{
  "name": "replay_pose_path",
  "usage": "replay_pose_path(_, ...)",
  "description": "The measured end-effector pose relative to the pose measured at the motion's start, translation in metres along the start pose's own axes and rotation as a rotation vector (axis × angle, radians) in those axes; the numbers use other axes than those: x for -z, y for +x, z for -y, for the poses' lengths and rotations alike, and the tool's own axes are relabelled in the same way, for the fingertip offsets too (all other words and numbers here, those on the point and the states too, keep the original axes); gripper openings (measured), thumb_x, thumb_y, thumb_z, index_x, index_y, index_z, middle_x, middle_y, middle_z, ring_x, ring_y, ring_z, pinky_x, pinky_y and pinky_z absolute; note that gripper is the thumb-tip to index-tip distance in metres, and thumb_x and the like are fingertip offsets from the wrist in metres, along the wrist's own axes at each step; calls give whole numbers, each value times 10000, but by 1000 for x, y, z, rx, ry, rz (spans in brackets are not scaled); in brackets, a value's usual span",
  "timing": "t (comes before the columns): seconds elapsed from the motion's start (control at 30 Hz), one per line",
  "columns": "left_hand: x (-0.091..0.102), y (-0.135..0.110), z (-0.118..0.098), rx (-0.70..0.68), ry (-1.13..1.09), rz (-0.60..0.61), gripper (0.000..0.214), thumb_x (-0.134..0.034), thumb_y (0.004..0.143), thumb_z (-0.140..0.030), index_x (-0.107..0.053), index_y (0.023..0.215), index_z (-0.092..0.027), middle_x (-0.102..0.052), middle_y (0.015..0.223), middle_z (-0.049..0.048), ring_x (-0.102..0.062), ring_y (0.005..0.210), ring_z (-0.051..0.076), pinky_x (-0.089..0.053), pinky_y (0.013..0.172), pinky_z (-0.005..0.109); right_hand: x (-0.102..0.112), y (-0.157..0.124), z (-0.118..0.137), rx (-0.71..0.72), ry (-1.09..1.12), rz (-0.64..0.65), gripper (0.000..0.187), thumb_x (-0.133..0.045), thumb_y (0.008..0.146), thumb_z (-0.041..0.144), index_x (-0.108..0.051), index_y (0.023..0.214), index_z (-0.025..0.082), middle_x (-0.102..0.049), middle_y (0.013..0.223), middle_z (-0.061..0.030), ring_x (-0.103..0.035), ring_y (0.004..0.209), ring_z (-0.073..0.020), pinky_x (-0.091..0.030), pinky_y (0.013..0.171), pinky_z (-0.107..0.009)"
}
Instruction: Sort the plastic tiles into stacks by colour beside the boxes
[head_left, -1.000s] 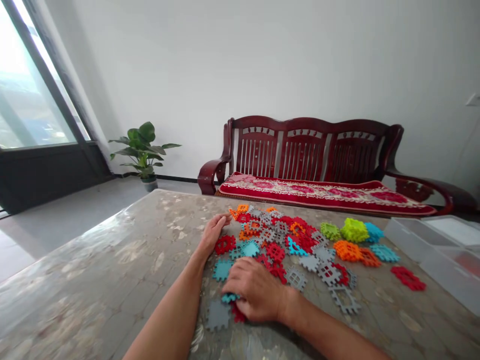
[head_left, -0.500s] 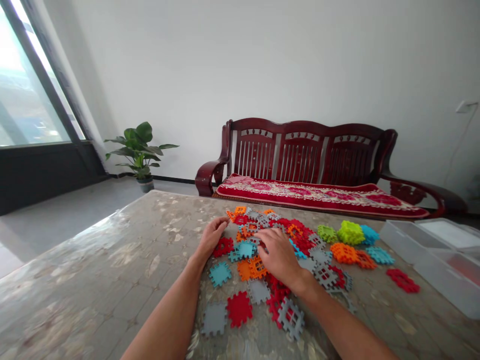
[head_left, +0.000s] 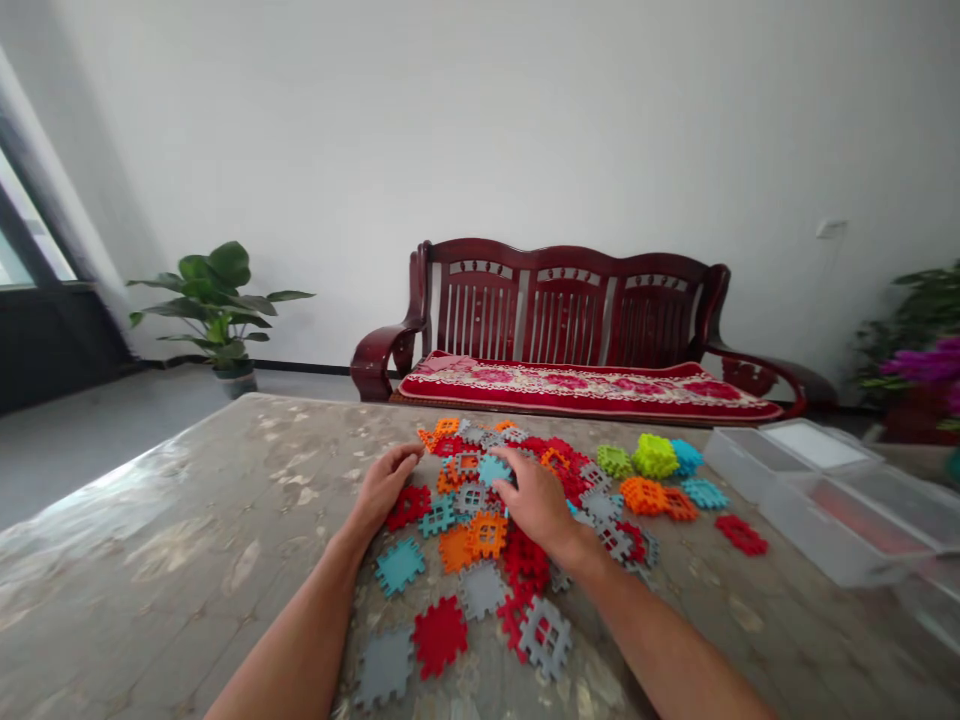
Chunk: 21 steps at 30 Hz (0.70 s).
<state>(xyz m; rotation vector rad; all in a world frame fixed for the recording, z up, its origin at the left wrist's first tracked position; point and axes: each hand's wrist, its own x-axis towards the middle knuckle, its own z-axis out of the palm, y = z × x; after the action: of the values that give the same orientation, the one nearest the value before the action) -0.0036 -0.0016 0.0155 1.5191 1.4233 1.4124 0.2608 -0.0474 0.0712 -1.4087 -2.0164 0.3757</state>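
Note:
My right hand (head_left: 534,500) is over the middle of a pile of interlocking plastic tiles, its thumb and fingers closed on a light blue square tile (head_left: 494,469). At the pile's left edge, my left hand (head_left: 384,488) rests with its fingers curled together and nothing visible in them. A red window tile (head_left: 409,507) lies just beside it. Below the hands are an orange window tile (head_left: 487,535), a teal tile (head_left: 400,567), a solid red tile (head_left: 439,637) and a grey tile (head_left: 385,667). My right hand covers part of the pile.
Sorted tiles lie to the right: a lime green stack (head_left: 655,456), an orange stack (head_left: 643,495), blue tiles (head_left: 705,493) and red tiles (head_left: 741,535). A clear plastic box (head_left: 844,540) stands at the table's right. Behind are a wooden bench (head_left: 562,310) and a potted plant (head_left: 225,300).
My right hand has closed on the light blue tile and lifted it from the pile, uncovering a grey window tile. The view has turned to the right; my left hand stays at the pile's edge.

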Motion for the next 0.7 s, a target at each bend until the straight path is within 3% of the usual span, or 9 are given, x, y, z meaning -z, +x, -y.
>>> replay_pose_path(0.13,1,1,1,15,19,13,488,-629,689,-552,-720,985,-175,-756,1041,94,-677,993,263,-488,982,423,23,3,-53,-181,480,-59,514,-599,787,293,-587,1292,201,-742,908,-23,-655,743,-184,-514,727,-313)
replay_pose_path(0.23,1,0,-3,15,34,17,493,-647,673,-574,-728,965,-186,-760,1049,89,-680,997,268,-499,975,418,34,4,-87,-228,683,-135,490,-599,759,334,-622,1220,169,-746,934,-44,-667,761,-187,-532,729,-319)
replay_pose_path(0.37,2,-1,-9,10,49,11,483,-667,649,-586,-738,926,-196,-769,1013,86,-687,978,272,-506,973,422,38,4,-117,-217,554,-192,401,-573,738,296,-685,1108,189,-746,1047,-59,-677,911,-206,-530,846,-346)
replay_pose_path(0.5,2,-1,-10,7,64,11,460,-667,647,-569,-741,913,-202,-772,984,82,-691,964,271,-508,969,430,39,3,-131,-235,341,-187,455,-547,750,256,-677,1179,179,-735,1089,-76,-674,961,-208,-515,901,-351)
replay_pose_path(0.6,2,0,-8,12,66,11,463,-663,646,-562,-740,921,-197,-769,991,86,-690,968,271,-505,975,434,46,0,-132,-233,172,-138,524,-598,725,247,-656,1242,179,-726,1112,-77,-672,925,-208,-518,891,-352)
replay_pose_path(0.7,2,-1,-6,20,67,15,468,-662,647,-563,-740,925,-194,-769,1003,90,-690,973,271,-499,983,431,56,-2,-127,-149,66,-12,601,-627,677,201,-641,1277,181,-695,1222,-82,-652,1037,-226,-499,937,-348)
